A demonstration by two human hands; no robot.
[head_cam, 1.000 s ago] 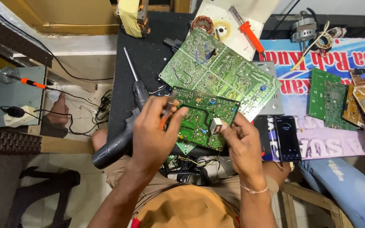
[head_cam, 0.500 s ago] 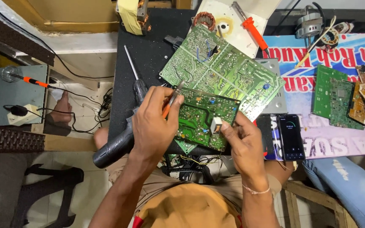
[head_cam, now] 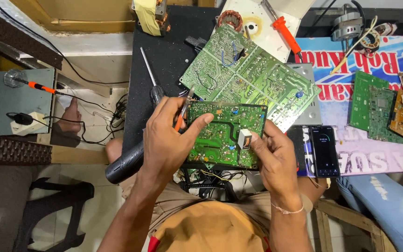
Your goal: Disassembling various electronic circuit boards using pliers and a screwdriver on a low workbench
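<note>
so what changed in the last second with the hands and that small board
Little changed. The left hand shifted its grip slightly on the small green circuit board, its thumb now lying across the board's left part, with the orange-handled tool kept between its fingers. The right hand stayed on the board's right edge by the white component. The large green circuit board and black phone did not move.

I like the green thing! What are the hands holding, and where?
Both hands hold a small green circuit board: left hand grips its left edge, also pinching an orange-handled tool; right hand holds its right edge.
</note>
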